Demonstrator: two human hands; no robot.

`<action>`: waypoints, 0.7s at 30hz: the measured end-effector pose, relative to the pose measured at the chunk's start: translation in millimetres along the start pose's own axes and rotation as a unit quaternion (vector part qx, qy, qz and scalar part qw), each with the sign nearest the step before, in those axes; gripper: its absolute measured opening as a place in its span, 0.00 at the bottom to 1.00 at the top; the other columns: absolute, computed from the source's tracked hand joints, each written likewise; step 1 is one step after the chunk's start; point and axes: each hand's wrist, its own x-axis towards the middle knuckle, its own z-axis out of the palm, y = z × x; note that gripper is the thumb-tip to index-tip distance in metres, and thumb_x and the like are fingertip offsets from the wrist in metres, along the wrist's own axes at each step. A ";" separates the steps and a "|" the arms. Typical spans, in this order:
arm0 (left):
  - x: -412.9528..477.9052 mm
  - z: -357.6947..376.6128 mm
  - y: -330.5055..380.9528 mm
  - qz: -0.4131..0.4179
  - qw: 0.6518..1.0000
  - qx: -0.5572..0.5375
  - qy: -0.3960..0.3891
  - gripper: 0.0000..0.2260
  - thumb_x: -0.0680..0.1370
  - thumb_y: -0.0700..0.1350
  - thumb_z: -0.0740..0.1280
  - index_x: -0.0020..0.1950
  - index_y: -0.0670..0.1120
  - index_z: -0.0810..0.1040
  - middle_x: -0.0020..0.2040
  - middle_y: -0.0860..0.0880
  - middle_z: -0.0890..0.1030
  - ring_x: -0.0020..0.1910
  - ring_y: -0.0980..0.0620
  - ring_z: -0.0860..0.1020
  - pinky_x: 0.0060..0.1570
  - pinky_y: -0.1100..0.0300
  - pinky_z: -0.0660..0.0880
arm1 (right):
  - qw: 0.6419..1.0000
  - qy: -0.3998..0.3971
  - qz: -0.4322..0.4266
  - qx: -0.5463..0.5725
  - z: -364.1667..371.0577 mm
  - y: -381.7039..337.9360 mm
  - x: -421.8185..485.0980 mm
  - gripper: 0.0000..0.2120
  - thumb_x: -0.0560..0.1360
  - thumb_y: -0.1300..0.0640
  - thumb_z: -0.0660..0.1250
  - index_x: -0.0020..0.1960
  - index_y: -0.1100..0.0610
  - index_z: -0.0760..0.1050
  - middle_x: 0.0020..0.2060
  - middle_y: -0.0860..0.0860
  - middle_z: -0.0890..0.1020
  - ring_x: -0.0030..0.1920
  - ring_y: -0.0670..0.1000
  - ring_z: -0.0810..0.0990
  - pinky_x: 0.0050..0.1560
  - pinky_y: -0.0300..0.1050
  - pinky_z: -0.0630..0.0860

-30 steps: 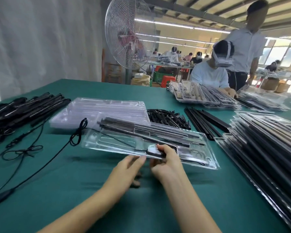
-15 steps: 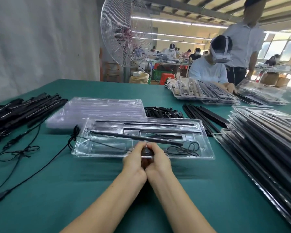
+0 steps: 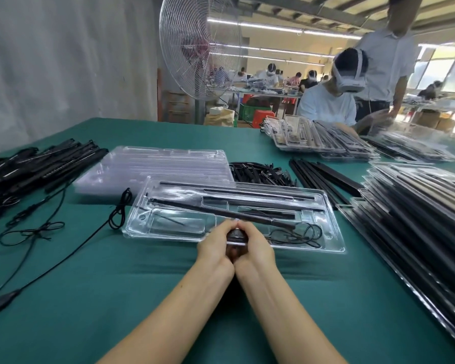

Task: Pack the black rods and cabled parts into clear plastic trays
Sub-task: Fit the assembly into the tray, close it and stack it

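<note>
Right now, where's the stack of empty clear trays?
In the head view, the stack of empty trays sits left of centre on the green table, just behind the tray being packed and right of the black rod pile.

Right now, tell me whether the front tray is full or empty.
Partly full: clear tray holds black rods and a coiled cable.

1 wide-angle camera, worn on the head, is looking forward and down across the flat green cloth-topped table (image 3: 90,298), sitting close behind the fingers (image 3: 217,233), which are landing just below frame centre.
</note>
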 end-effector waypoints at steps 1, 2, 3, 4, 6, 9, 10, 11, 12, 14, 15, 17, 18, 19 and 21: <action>-0.5 0.7 0.0 0.001 1.000 -0.002 -0.001 0.05 0.72 0.34 0.69 0.39 0.42 0.76 0.36 0.44 0.77 0.32 0.48 0.76 0.23 0.65 0.75 | 1.000 -0.006 0.005 0.000 0.7 0.4 -0.9 0.04 0.70 0.68 0.68 0.43 0.62 0.76 0.37 0.58 0.78 0.32 0.54 0.76 0.27 0.40 0.75; -0.4 0.9 -0.4 0.004 1.000 -0.003 -0.001 0.05 0.73 0.34 0.69 0.41 0.42 0.76 0.36 0.44 0.77 0.31 0.49 0.76 0.23 0.65 0.74 | 1.000 -0.009 0.010 -0.001 1.1 0.8 -0.7 0.06 0.71 0.68 0.68 0.46 0.62 0.76 0.40 0.59 0.79 0.34 0.55 0.77 0.28 0.41 0.75; 0.1 1.1 -1.0 0.008 1.000 -0.002 0.002 0.05 0.73 0.34 0.69 0.42 0.43 0.76 0.36 0.44 0.77 0.30 0.49 0.76 0.22 0.66 0.74 | 1.000 -0.008 0.013 -0.002 1.5 1.1 -0.8 0.08 0.71 0.68 0.68 0.49 0.62 0.76 0.42 0.59 0.79 0.34 0.55 0.77 0.29 0.41 0.75; 1.1 1.0 -1.4 0.013 1.000 -0.002 0.006 0.05 0.73 0.33 0.69 0.43 0.43 0.76 0.36 0.44 0.77 0.29 0.50 0.76 0.23 0.66 0.74 | 1.000 -0.006 0.013 -0.003 1.8 1.3 -0.9 0.09 0.70 0.68 0.67 0.50 0.62 0.76 0.43 0.60 0.79 0.34 0.55 0.77 0.28 0.41 0.75; 2.9 0.2 -2.0 0.015 1.000 -0.003 0.007 0.05 0.73 0.34 0.69 0.43 0.43 0.76 0.37 0.44 0.77 0.32 0.49 0.76 0.25 0.65 0.75 | 1.000 -0.008 0.012 0.000 1.9 1.1 -1.6 0.08 0.71 0.68 0.67 0.49 0.61 0.76 0.40 0.58 0.79 0.33 0.54 0.76 0.25 0.38 0.74; 4.9 -2.0 -1.6 0.015 1.000 -0.006 0.001 0.06 0.73 0.35 0.69 0.41 0.44 0.76 0.38 0.45 0.77 0.34 0.50 0.76 0.32 0.61 0.74 | 0.999 -0.016 0.028 -0.012 1.5 -1.3 -3.5 0.06 0.72 0.66 0.67 0.48 0.60 0.76 0.37 0.57 0.78 0.32 0.53 0.76 0.20 0.35 0.70; 5.4 -3.1 -1.2 0.019 1.000 -0.003 -0.002 0.05 0.73 0.35 0.69 0.41 0.43 0.76 0.38 0.45 0.77 0.34 0.50 0.76 0.32 0.61 0.74 | 0.999 -0.019 0.041 -0.015 1.1 -2.8 -3.1 0.04 0.72 0.66 0.67 0.46 0.60 0.75 0.37 0.57 0.78 0.32 0.54 0.76 0.22 0.37 0.71; 5.9 -3.9 -0.7 0.020 1.000 -0.002 -0.009 0.05 0.73 0.34 0.69 0.41 0.43 0.76 0.38 0.45 0.77 0.34 0.50 0.76 0.31 0.62 0.75 | 0.998 -0.025 0.052 -0.015 1.6 -5.2 -4.3 0.02 0.72 0.66 0.66 0.43 0.61 0.75 0.36 0.57 0.78 0.32 0.54 0.76 0.25 0.40 0.73; 5.9 -4.6 -0.5 0.016 1.000 -0.004 -0.019 0.05 0.73 0.34 0.69 0.42 0.42 0.76 0.38 0.45 0.77 0.35 0.50 0.76 0.33 0.62 0.75 | 0.997 -0.032 0.063 -0.011 1.7 -7.8 -4.8 0.03 0.72 0.67 0.66 0.40 0.62 0.74 0.35 0.57 0.77 0.33 0.54 0.76 0.28 0.42 0.75; 5.3 -5.5 -0.6 0.004 0.999 -0.016 -0.044 0.04 0.74 0.34 0.67 0.43 0.42 0.75 0.38 0.44 0.76 0.36 0.49 0.76 0.38 0.60 0.76 | 0.996 -0.047 0.080 -0.005 2.0 -13.1 -5.7 0.06 0.73 0.69 0.64 0.38 0.63 0.72 0.35 0.58 0.76 0.34 0.55 0.75 0.28 0.43 0.76; 4.9 -5.9 -0.8 0.000 0.998 -0.020 -0.056 0.05 0.75 0.34 0.67 0.43 0.42 0.75 0.38 0.44 0.76 0.36 0.49 0.76 0.36 0.60 0.77 | 0.995 -0.054 0.085 -0.001 2.4 -14.8 -6.2 0.06 0.73 0.69 0.63 0.38 0.63 0.72 0.35 0.58 0.76 0.34 0.55 0.75 0.29 0.45 0.77; 4.9 -7.1 -1.1 -0.006 0.997 -0.028 -0.073 0.05 0.75 0.33 0.65 0.43 0.42 0.74 0.38 0.43 0.76 0.35 0.49 0.76 0.29 0.63 0.77 | 0.995 -0.058 0.083 0.011 2.0 -15.1 -7.0 0.07 0.73 0.71 0.62 0.38 0.64 0.71 0.35 0.59 0.76 0.35 0.56 0.75 0.36 0.50 0.76; 5.2 -7.9 -1.0 -0.010 0.996 -0.037 -0.079 0.06 0.76 0.33 0.65 0.42 0.42 0.74 0.38 0.43 0.76 0.36 0.49 0.76 0.29 0.63 0.78 | 0.996 -0.055 0.073 0.014 1.9 -13.9 -7.1 0.07 0.73 0.71 0.62 0.38 0.64 0.71 0.35 0.60 0.76 0.35 0.57 0.75 0.38 0.50 0.76; 5.6 -8.8 -0.7 -0.014 0.995 -0.044 -0.083 0.06 0.76 0.33 0.65 0.42 0.43 0.74 0.39 0.43 0.76 0.37 0.48 0.76 0.30 0.62 0.78 | 0.997 -0.046 0.059 0.014 1.8 -12.0 -7.0 0.06 0.72 0.72 0.63 0.38 0.64 0.72 0.35 0.60 0.76 0.35 0.57 0.76 0.39 0.50 0.76; 7.4 -10.1 -0.6 -0.017 0.996 -0.039 -0.082 0.07 0.76 0.33 0.65 0.41 0.44 0.74 0.39 0.44 0.77 0.37 0.48 0.76 0.31 0.62 0.78 | 0.999 -0.022 0.026 0.009 1.5 -7.9 -7.5 0.07 0.71 0.73 0.65 0.38 0.63 0.72 0.34 0.59 0.76 0.33 0.56 0.76 0.37 0.49 0.77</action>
